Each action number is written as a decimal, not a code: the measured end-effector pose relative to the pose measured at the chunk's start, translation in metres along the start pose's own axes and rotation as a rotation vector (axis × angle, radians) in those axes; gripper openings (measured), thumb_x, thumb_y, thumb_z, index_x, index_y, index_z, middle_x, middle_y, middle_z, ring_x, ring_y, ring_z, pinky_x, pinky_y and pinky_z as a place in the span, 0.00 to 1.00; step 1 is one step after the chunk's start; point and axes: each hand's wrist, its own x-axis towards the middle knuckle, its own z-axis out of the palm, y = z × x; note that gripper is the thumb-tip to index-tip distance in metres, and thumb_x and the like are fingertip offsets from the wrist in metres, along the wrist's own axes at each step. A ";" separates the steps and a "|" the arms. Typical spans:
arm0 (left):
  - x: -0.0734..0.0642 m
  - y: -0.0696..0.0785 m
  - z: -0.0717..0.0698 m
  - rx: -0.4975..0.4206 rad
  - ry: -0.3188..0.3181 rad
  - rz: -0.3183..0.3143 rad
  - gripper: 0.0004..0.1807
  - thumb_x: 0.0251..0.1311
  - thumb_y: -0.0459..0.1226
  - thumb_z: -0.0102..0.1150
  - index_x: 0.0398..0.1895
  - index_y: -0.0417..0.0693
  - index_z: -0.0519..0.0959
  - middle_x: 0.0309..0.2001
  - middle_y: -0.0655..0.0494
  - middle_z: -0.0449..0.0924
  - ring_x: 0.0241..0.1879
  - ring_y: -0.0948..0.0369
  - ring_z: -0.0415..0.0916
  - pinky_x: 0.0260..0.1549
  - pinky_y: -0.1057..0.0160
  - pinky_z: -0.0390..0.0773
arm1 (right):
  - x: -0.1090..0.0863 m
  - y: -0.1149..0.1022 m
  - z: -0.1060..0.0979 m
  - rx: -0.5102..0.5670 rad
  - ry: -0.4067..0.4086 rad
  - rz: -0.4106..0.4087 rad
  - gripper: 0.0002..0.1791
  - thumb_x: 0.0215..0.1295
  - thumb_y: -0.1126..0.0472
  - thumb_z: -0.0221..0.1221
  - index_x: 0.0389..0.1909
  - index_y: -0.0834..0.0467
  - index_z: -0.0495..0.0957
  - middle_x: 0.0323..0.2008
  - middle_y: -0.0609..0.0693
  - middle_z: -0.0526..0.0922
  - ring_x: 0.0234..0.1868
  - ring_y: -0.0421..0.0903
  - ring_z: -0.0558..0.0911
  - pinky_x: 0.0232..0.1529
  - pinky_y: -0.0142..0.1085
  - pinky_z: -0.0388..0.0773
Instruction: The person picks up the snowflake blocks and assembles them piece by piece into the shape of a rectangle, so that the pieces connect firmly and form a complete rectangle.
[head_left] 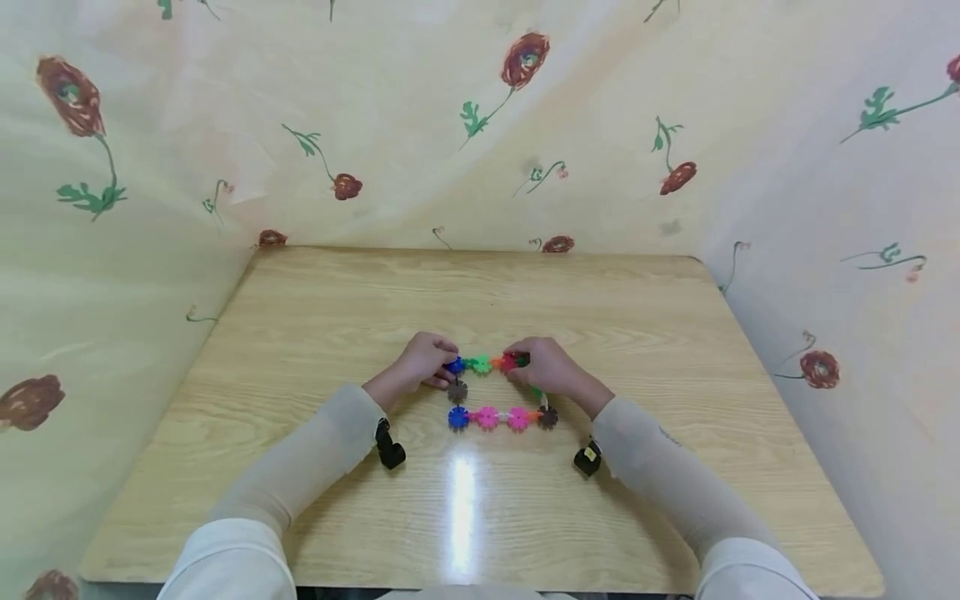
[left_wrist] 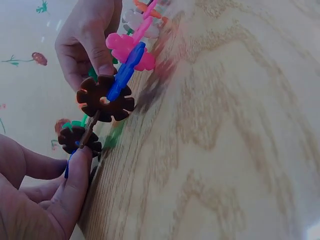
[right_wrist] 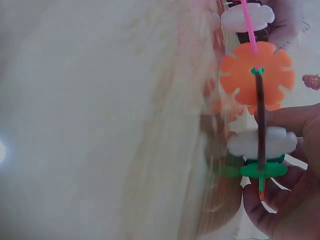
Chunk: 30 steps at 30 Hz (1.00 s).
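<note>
Notched plastic discs, slotted edge to edge, form a roughly rectangular frame low over the table. Its near side has a blue disc (head_left: 458,417), pink discs (head_left: 488,417) and a dark brown disc (head_left: 548,417). My left hand (head_left: 423,358) pinches the far left corner by a blue disc, beside a brown disc (left_wrist: 89,102). At the far right corner my right hand (head_left: 551,367) grips the frame near a red disc (head_left: 509,362), its fingers around a green disc (right_wrist: 263,170). An orange disc (right_wrist: 235,70) and a white disc (right_wrist: 240,144) show close by. My right palm hides part of that side.
The wooden table (head_left: 360,292) reaches well beyond the frame on every side. Flower-printed cloth (head_left: 420,125) hangs behind it and along both sides. Black wrist cameras (head_left: 390,450) hang under both forearms, and a light glare lies on the near tabletop.
</note>
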 end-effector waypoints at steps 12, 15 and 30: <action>0.012 0.003 -0.006 0.145 0.046 0.098 0.10 0.72 0.33 0.56 0.49 0.40 0.85 0.37 0.46 0.84 0.24 0.60 0.77 0.16 0.68 0.75 | 0.007 -0.003 -0.004 0.001 0.002 0.008 0.28 0.65 0.55 0.69 0.64 0.59 0.77 0.57 0.57 0.82 0.52 0.51 0.80 0.55 0.48 0.80; 0.012 0.002 -0.008 0.118 0.040 0.084 0.13 0.72 0.35 0.57 0.54 0.40 0.83 0.38 0.46 0.83 0.25 0.60 0.79 0.18 0.67 0.79 | 0.004 0.004 -0.013 0.048 0.026 0.030 0.29 0.69 0.54 0.65 0.67 0.61 0.74 0.56 0.60 0.80 0.54 0.55 0.80 0.55 0.50 0.79; 0.006 0.000 -0.013 -0.057 0.122 0.041 0.09 0.66 0.26 0.58 0.45 0.29 0.84 0.41 0.39 0.84 0.25 0.59 0.82 0.30 0.63 0.87 | -0.013 0.039 -0.024 0.447 0.057 0.271 0.14 0.73 0.64 0.59 0.52 0.69 0.82 0.37 0.58 0.87 0.33 0.45 0.85 0.33 0.35 0.85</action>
